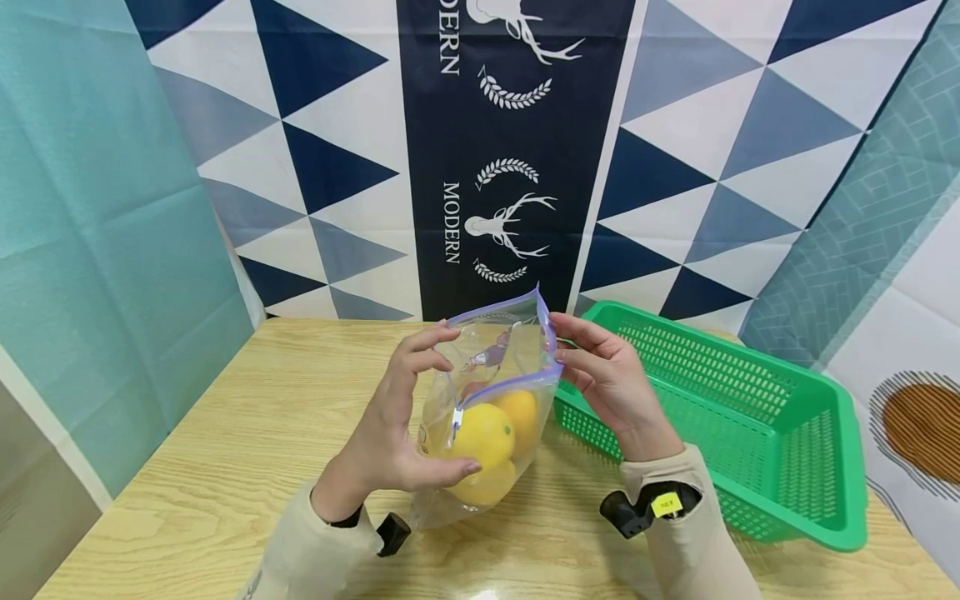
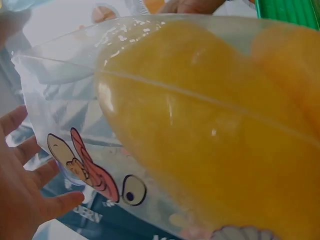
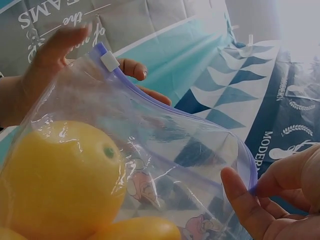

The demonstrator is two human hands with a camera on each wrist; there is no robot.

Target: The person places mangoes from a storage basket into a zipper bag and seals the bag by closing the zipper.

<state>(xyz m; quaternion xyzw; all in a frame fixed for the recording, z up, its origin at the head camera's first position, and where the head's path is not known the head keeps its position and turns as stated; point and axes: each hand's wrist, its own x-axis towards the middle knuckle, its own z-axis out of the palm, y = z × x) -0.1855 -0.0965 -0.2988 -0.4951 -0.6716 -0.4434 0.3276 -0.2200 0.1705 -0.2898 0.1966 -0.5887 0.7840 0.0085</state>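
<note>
A clear slider zip bag (image 1: 435, 512) with a purple rim stands on the table, its mouth spread wide. Inside it are several yellow-orange fruits (image 1: 483, 437), one showing a small green stem spot. My right hand (image 1: 611, 383) pinches the rim at the bag's right corner between thumb and fingers. On the other side, my left hand (image 1: 382, 437) lies along the bag with fingers and thumb spread apart, thumb in front of the fruit. The white slider (image 3: 110, 61) sits at the rim's left end, beside the left fingers. Pink cartoon prints mark the plastic.
A green slotted plastic basket (image 1: 780, 367) stands on the right of the wooden table (image 1: 247, 450), close behind the right forearm. Patterned cloth (image 1: 337, 167) hangs along the back, with teal cloth on the left. A small camera is strapped to each wrist.
</note>
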